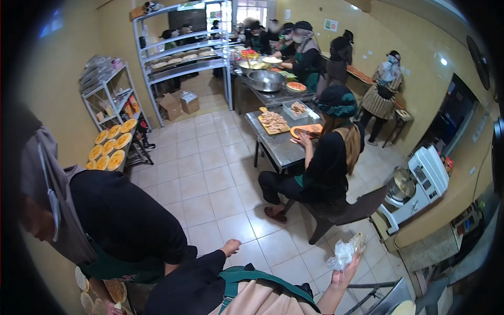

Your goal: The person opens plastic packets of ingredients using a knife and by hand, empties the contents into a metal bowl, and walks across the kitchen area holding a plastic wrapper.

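Observation:
My right hand (pixel 344 274) is raised at the lower right, its fingers closed around a crumpled clear plastic bag (pixel 344 253). Something pale yellowish shows at the bag's far end, too small to name. My left hand (pixel 231 248) hangs over the tiled floor with its fingers curled in, and no object shows in it. Close on the left, a co-worker in a black top and green apron bends over several round flatbreads (pixel 84 299). A reddish-brown topped flatbread (pixel 116 290) lies near that person's hand.
A seated co-worker (pixel 336 152) works at a metal table (pixel 283 153) with meat pieces on a wooden board (pixel 273 123). Topped rounds (pixel 109 146) cover a side table on the left. A white mixer (pixel 420 184) stands at right. Behind are a metal rack (pixel 184 68) and a large bowl (pixel 265 80).

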Tool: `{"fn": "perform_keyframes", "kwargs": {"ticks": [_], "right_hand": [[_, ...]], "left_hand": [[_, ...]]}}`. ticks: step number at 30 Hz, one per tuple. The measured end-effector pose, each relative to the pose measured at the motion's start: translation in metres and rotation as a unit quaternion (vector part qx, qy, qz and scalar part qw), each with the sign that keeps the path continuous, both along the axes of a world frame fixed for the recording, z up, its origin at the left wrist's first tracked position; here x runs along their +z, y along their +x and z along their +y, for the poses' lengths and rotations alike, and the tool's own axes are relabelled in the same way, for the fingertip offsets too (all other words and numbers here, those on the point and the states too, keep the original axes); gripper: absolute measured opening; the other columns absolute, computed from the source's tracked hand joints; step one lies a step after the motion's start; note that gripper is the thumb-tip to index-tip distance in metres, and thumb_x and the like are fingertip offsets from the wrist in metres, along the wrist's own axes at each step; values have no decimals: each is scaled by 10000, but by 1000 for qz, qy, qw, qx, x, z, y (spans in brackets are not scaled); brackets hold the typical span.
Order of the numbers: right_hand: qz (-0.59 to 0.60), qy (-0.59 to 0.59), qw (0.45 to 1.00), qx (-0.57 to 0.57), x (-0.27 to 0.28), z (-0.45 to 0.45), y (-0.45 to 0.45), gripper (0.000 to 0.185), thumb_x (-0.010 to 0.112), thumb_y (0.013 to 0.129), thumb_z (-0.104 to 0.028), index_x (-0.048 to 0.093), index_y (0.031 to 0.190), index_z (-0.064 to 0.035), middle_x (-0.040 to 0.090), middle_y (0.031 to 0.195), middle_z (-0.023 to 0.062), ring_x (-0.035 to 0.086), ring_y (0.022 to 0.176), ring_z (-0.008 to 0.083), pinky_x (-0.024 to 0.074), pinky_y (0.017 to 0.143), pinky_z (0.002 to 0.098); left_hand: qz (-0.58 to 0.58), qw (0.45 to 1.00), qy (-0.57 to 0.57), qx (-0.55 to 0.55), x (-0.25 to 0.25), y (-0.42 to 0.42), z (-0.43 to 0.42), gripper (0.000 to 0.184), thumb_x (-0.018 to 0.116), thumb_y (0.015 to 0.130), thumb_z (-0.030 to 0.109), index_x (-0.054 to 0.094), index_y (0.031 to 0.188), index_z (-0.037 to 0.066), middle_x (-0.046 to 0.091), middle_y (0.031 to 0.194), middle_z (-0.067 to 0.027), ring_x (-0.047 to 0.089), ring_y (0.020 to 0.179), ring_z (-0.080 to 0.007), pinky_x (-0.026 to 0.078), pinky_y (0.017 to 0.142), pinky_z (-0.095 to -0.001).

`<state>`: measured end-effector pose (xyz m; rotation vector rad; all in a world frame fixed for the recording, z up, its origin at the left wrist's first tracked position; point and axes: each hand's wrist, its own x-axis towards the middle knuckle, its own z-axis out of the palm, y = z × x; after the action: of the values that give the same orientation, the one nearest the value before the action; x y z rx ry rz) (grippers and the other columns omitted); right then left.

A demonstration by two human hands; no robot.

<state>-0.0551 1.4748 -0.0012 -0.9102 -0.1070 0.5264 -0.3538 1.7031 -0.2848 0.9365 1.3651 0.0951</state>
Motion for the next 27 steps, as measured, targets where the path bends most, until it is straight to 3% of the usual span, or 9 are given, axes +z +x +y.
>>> {"fn": "perform_keyframes", "kwargs": {"ticks": [2,3,4,8,15,17,20,24,27], "right_hand": [[2,-3,999,-41,-9,-17,6,366,481,935,-204,400,1277,-103,571,1046,80,610,816,188,524,590,301],[2,-6,999,-50,-11,-24,5,366,481,935,-204,400,1277,-103,571,1046,80,610,816,188,524,590,301],[-1,-15,997,-71,-13,-31,4,342,479,935,-220,430,1248,-93,581,1054,82,619,814,189,531,567,296],[-20,-35,991,-125,-10,-47,-10,323,483,928,-236,467,1213,-85,601,1008,81,630,783,189,536,540,295],[5,-47,990,-135,-19,-61,-20,344,497,923,-216,434,1247,-117,592,1015,60,629,787,183,544,562,316],[4,-43,989,-140,-16,-67,-12,356,492,928,-214,422,1264,-122,592,1059,65,630,802,186,546,568,316],[17,-13,991,-133,-12,-68,2,373,475,940,-215,400,1296,-130,553,1206,76,629,864,195,552,589,316],[22,1,985,-173,-21,-83,33,366,462,946,-205,398,1299,-132,550,1210,73,626,880,195,554,611,324],[29,12,986,-164,-21,-105,62,381,467,940,-151,384,1310,-108,573,1093,64,612,892,189,541,697,318]], "left_hand": [[32,999,-19,-20,-25,-25,6,279,484,879,178,537,1147,119,542,1022,-41,557,939,-208,493,721,-417],[115,950,108,-270,-79,-51,18,248,541,829,132,581,1072,106,582,969,-43,587,886,-210,505,688,-406],[207,820,262,-465,-117,-72,29,220,599,779,87,626,997,93,622,915,-44,617,833,-211,516,654,-395],[337,761,327,-447,-95,-96,35,81,725,621,60,651,650,46,663,738,-126,656,721,-277,529,642,-353],[333,696,371,-516,-109,-106,58,130,736,605,60,658,709,48,669,783,-111,658,708,-260,538,655,-363],[279,903,144,-293,-99,-77,61,111,697,652,75,663,755,51,661,761,-108,655,721,-239,539,638,-378],[206,928,165,-261,-84,-43,42,154,592,775,166,641,853,42,600,680,-84,593,653,-217,513,577,-380],[181,943,172,-219,-66,0,22,311,511,791,222,630,890,-47,625,658,-157,614,531,-244,494,499,-369],[216,937,92,-258,-62,31,31,209,552,810,190,607,934,31,572,733,-82,546,637,-217,490,566,-383]]}}
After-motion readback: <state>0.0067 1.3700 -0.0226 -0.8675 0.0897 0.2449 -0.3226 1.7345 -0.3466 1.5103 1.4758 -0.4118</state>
